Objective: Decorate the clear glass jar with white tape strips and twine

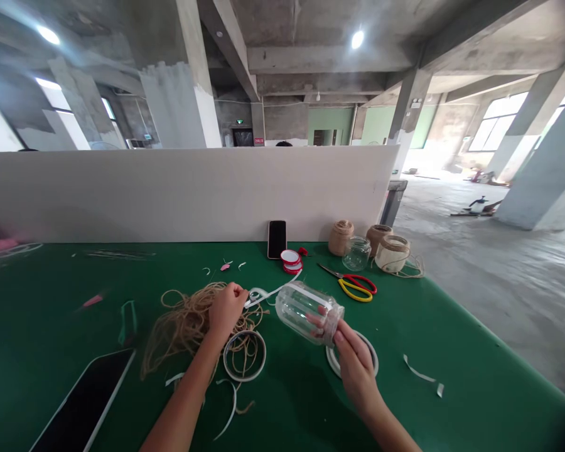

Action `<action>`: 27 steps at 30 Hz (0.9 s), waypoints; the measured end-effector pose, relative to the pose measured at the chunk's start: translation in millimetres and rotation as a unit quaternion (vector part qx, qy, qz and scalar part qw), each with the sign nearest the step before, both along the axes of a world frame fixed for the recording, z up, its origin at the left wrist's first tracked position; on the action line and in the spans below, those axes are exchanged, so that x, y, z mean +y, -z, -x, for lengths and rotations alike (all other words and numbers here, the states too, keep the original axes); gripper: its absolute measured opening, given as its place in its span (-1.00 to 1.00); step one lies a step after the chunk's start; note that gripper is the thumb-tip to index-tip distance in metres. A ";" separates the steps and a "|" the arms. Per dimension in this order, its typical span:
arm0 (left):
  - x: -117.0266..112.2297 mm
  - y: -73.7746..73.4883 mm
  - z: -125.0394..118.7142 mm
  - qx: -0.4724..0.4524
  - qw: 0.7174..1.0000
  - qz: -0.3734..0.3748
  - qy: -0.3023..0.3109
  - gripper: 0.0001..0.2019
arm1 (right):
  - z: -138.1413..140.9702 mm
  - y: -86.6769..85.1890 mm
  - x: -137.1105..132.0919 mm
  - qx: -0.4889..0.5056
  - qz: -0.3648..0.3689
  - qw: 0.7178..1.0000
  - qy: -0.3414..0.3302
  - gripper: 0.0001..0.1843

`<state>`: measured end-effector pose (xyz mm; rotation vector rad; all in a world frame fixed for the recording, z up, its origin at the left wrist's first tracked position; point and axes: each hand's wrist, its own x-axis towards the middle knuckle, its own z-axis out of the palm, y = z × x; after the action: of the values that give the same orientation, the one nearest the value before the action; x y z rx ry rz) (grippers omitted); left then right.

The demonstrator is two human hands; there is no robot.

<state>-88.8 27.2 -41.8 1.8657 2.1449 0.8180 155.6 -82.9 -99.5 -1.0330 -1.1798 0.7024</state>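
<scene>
1. Right hand (355, 367) has its fingers (343, 336) clenched round a glass jar (308, 312), held up near the front edge of the desk (466, 389). Stiff, slippery, breakable, so grab the body firmly.
2. Left hand (228, 311) pinches a white strip (270, 295) above loose twine (188, 329).
3. Scissors (351, 281) lie farther back.

No lettering is legible. The green sign (238, 121) above the far doorway (243, 137), the red placard (258, 141) beside it and the white notices (415, 103) on the concrete column (405, 122) are too small to read.
</scene>
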 end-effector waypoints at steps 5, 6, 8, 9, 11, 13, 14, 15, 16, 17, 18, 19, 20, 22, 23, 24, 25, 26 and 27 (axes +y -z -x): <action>-0.6 -0.2 1.5 0.037 0.999 -0.010 -0.008 -0.86 | -4.2 -6.8 4.0 0.046 0.002 0.999 0.019 -0.50; -2.1 -1.8 -0.5 0.043 0.999 -0.012 -0.003 -0.84 | -4.6 -10.9 3.9 0.038 0.001 0.999 0.023 -0.51; -7.5 -6.3 -7.2 0.050 0.998 -0.030 0.017 -0.82 | -4.2 -21.0 2.5 -0.008 -0.007 1.000 0.022 -0.57; -11.8 -8.8 -12.1 0.045 0.997 -0.049 0.036 -0.84 | -3.4 -26.5 1.5 -0.045 -0.014 0.999 0.018 -0.60; -23.5 -13.3 -24.6 0.012 0.989 -0.106 0.099 -0.85 | -0.5 -36.0 -0.5 -0.131 -0.023 0.991 0.001 -0.64; -38.5 -16.9 -39.2 -0.027 0.970 -0.145 0.194 -0.76 | 3.3 -41.2 -1.3 -0.216 -0.035 0.976 -0.023 -0.66; -46.3 -18.2 -46.4 -0.033 0.957 -0.146 0.250 -0.76 | 5.2 -41.7 -1.1 -0.253 -0.048 0.966 -0.032 -0.67; -53.6 -19.3 -53.0 -0.026 0.945 -0.148 0.291 -0.81 | 7.0 -40.9 -0.5 -0.285 -0.065 0.956 -0.037 -0.66; -60.0 -20.1 -58.7 -0.017 0.936 -0.147 0.319 -0.85 | 8.5 -39.0 0.4 -0.310 -0.086 0.946 -0.039 -0.66; -65.2 -20.7 -63.2 -0.012 0.931 -0.144 0.337 -0.87 | 9.7 -36.3 1.5 -0.330 -0.104 0.937 -0.040 -0.64; -68.8 -21.0 -66.5 -0.009 0.928 -0.138 0.345 -0.87 | 10.6 -33.2 2.7 -0.347 -0.119 0.929 -0.042 -0.62; -71.0 -21.1 -68.5 -0.008 0.929 -0.130 0.347 -0.87 | 11.2 -29.9 4.0 -0.361 -0.129 0.923 -0.043 -0.59; -72.0 -21.0 -69.4 -0.007 0.931 -0.122 0.343 -0.87 | 11.7 -26.7 5.2 -0.373 -0.135 0.917 -0.044 -0.57; -71.4 -20.4 -69.3 0.003 0.937 -0.110 0.330 -0.88 | 12.3 -20.8 7.2 -0.397 -0.146 0.905 -0.039 -0.53; -70.5 -19.9 -69.0 0.013 0.941 -0.107 0.322 -0.89 | 12.7 -18.3 7.9 -0.408 -0.153 0.899 -0.034 -0.51; -69.8 -19.5 -68.7 0.025 0.944 -0.106 0.313 -0.89 | 13.1 -16.1 8.5 -0.419 -0.159 0.894 -0.028 -0.49; -69.2 -19.0 -68.7 0.038 0.946 -0.102 0.305 -0.89 | 13.6 -14.2 8.9 -0.429 -0.163 0.888 -0.023 -0.46; -69.0 -18.6 -69.0 0.051 0.948 -0.098 0.298 -0.89 | 14.2 -12.6 9.0 -0.438 -0.164 0.884 -0.021 -0.44; -69.1 -18.4 -69.6 0.064 0.950 -0.092 0.290 -0.88 | 15.0 -11.2 9.0 -0.447 -0.164 0.879 -0.021 -0.41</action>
<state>-19.2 -41.9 -23.5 2.5147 1.4647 0.7905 140.6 -73.9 -88.3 -1.0592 -2.0384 -0.0057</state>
